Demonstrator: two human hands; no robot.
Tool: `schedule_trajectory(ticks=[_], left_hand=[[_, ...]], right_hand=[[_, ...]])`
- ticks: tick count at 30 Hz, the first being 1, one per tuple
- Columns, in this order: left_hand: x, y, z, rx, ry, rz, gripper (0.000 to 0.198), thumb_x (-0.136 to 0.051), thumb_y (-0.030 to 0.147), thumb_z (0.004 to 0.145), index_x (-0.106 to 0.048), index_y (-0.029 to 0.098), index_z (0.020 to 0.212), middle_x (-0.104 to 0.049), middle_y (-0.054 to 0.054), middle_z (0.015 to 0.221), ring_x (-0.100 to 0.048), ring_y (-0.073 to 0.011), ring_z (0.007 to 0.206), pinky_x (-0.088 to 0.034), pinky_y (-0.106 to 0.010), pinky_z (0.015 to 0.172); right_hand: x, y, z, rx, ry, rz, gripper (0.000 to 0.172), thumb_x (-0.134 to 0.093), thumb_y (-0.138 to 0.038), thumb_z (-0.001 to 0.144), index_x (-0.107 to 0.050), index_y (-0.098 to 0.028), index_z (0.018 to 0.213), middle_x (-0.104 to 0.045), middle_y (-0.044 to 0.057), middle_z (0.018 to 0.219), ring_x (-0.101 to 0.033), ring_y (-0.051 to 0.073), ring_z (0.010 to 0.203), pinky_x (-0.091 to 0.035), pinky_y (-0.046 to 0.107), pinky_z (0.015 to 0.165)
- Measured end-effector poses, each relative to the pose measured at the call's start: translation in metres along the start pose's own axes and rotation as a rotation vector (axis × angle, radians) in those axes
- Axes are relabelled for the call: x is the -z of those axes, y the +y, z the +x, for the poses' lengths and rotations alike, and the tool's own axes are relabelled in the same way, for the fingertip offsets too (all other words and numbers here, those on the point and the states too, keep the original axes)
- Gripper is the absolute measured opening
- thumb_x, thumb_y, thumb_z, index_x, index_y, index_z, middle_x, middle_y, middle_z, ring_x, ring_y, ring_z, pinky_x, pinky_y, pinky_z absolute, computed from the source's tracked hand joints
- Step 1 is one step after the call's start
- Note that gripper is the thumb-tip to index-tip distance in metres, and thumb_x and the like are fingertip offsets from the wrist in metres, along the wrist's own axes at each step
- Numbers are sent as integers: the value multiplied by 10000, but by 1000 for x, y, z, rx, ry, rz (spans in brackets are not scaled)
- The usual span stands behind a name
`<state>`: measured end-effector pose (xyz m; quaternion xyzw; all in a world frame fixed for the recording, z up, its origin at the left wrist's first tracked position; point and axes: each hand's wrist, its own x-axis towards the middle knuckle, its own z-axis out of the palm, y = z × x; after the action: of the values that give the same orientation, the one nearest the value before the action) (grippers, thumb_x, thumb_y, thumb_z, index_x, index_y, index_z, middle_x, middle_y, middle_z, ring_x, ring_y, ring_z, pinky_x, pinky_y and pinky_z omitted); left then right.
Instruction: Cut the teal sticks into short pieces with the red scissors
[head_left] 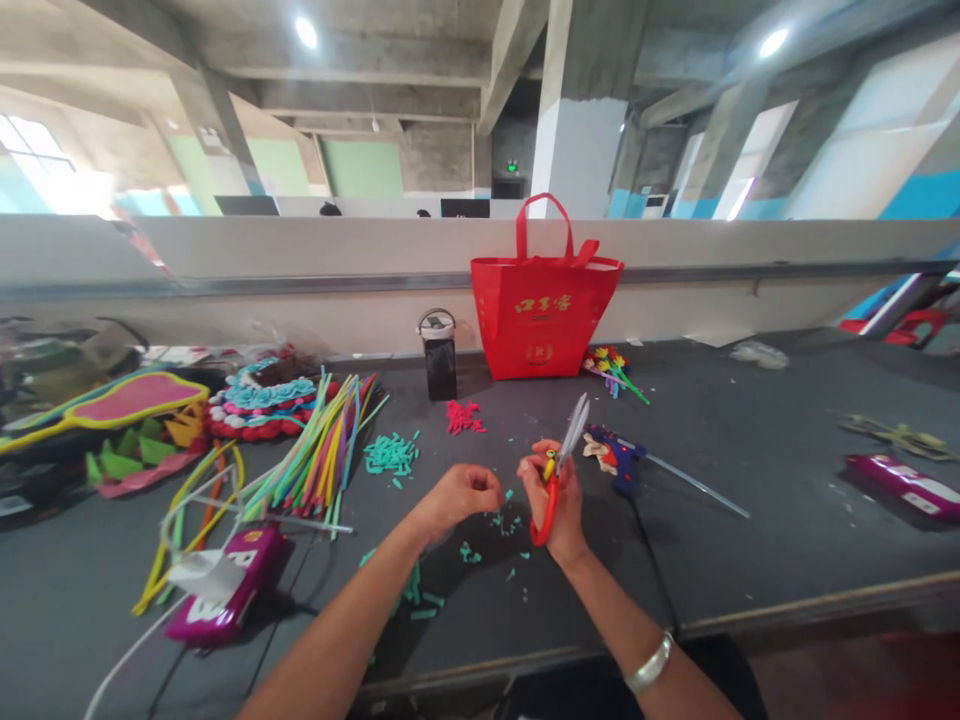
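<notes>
Near the front edge of the dark counter (720, 540), the scissors (564, 455) stand upright in the right hand (568, 505), blades up and leaning a little to the right. They have red handle loops, a touch of yellow around the pivot and slim silver blades that catch the light; the blades are too blurred to say whether they are parted. The right hand's grip is closed around the handles, and a silver bracelet (651, 662) circles that wrist.

The left hand (465, 495) is just beside, its fingers curled and thumb near forefinger; I cannot tell whether that grip has hold of anything. Below and between the hands lie scattered scraps (470, 553), small, pale green and uneven. Longer green strips (424, 612) lie by the left forearm, partly hidden by it.

Beyond the left hand are a loose heap of green pieces (390, 455) and a smaller pile of pink pieces (465, 417), with a black bottle (441, 368) behind them. The glue gun (626, 465) lies to the right of the scissors.
</notes>
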<state>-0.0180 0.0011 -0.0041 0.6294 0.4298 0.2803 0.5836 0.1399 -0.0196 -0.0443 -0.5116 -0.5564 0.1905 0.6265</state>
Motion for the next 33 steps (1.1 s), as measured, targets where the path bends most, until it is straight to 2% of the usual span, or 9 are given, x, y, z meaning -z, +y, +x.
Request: schedule_trajectory(ticks=[5, 10, 14, 17, 20, 23, 26, 29, 33], left_hand=[[-1, 3, 0, -34, 49, -3, 139, -619, 293, 596, -593, 158, 612, -490, 44, 564, -402, -95, 548, -319, -229, 561], [0, 0, 2, -54, 116, 23, 171, -624, 322, 622, -579, 158, 612, -467, 55, 548, -383, -87, 526, -298, -227, 537], [0, -4, 2, -66, 104, 50, 133, -603, 287, 637, -608, 154, 629, -502, 47, 551, -418, -92, 521, -319, -224, 533], [-1, -6, 1, -98, 76, 89, 84, -613, 232, 615, -636, 155, 639, -537, 38, 557, -449, -102, 526, -349, -226, 536], [-4, -5, 1, -172, 117, 130, 129, -636, 159, 569, -668, 164, 694, -603, 16, 661, -499, -123, 617, -389, -230, 598], [-6, -6, 2, -225, 181, 133, 137, -630, 221, 662, -671, 166, 781, -634, -8, 748, -534, -135, 673, -414, -238, 635], [-7, -7, 4, -256, 186, 120, 201, -622, 336, 750, -668, 162, 838, -666, -25, 776, -585, -152, 717, -446, -251, 673], [-6, -8, 4, -278, 196, 134, 227, -658, 373, 750, -684, 163, 832, -677, -24, 762, -596, -158, 721, -444, -249, 671], [-7, -9, 4, -283, 222, 169, 186, -660, 327, 745, -700, 153, 797, -669, -21, 711, -578, -151, 669, -422, -246, 627]], right_hand=[[1, -5, -1, -5, -58, -17, 232, -570, -344, 871, -508, -215, 1054, -663, 5, 806, -683, 167, 719, -532, 296, 697], [-2, -14, -4, 24, -125, -30, 206, -601, -294, 828, -528, -232, 1010, -660, -24, 736, -655, 145, 633, -514, 269, 651], [-2, -13, -3, 25, -77, -30, 144, -552, -291, 854, -516, -235, 982, -651, -15, 762, -653, 141, 642, -513, 274, 657], [0, -9, 0, 5, -19, -22, 180, -544, -321, 871, -483, -227, 1011, -644, -23, 736, -647, 141, 618, -513, 271, 635], [0, -8, 2, -2, 5, -20, 194, -556, -334, 861, -487, -219, 1001, -652, -16, 733, -654, 147, 627, -511, 271, 629], [-1, -9, 0, 7, -23, -29, 163, -574, -311, 844, -516, -222, 968, -654, -17, 716, -657, 149, 633, -508, 273, 648], [-2, -10, -3, 13, -66, -28, 176, -579, -292, 841, -509, -233, 992, -642, -34, 702, -650, 145, 616, -508, 270, 643], [-3, -11, -4, 6, -85, -23, 190, -579, -296, 843, -491, -234, 1000, -629, -47, 682, -637, 140, 588, -507, 263, 619], [-4, -10, -4, -1, -93, -17, 183, -568, -302, 850, -480, -227, 992, -607, -62, 633, -613, 132, 538, -498, 247, 573]])
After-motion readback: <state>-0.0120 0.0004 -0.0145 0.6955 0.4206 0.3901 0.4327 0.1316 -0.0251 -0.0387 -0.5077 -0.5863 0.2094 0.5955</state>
